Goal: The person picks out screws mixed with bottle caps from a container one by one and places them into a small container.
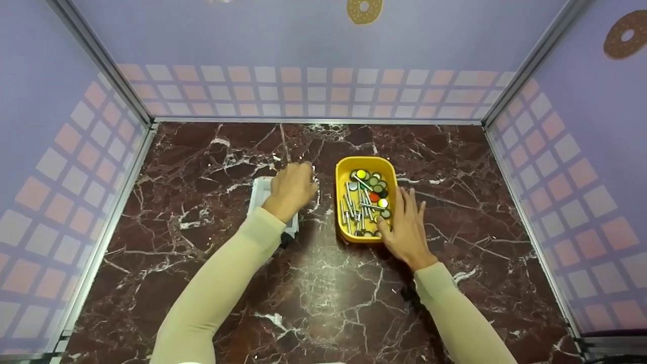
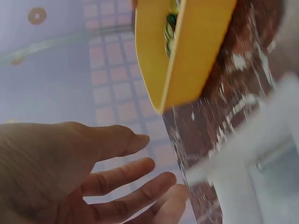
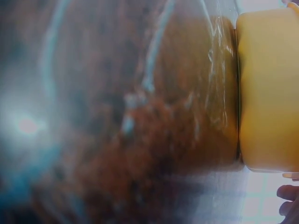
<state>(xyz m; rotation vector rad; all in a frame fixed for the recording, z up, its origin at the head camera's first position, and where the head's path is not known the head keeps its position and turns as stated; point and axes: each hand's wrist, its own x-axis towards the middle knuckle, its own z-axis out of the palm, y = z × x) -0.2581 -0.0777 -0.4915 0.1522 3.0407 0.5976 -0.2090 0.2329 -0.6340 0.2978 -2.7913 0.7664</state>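
The left hand [image 1: 292, 189] is held over the right part of a pale tray [image 1: 260, 193], fingers loosely bent and the thumb apart from them; the left wrist view shows nothing between the fingertips, though whether any finger touches the tray I cannot tell. The right hand [image 1: 406, 228] rests against the right side of a yellow bin [image 1: 364, 240], its fingers nearly straight and spread along the outer wall, the thumb lying over the rim by the near corner — how hard it presses does not show. The hands are well apart, with the bin beside the right one and the tray under the left. In the bin lie slim metal bolts [image 1: 373, 206], crossing one another mostly toward the near half, and thin round discs [image 1: 380, 186] along the far and right parts. The bin looks like stiff, light plastic, so the bolts probably supply most of its weight; the two long walls, just under the rim, seem the best hold. A bolt should be hard, smooth and apt to roll — pinch it mid-shaft. A disc is better taken by its edge. Beneath everything is a dark, white-veined surface [image 1: 333, 303], glossy enough that the bin might slide.
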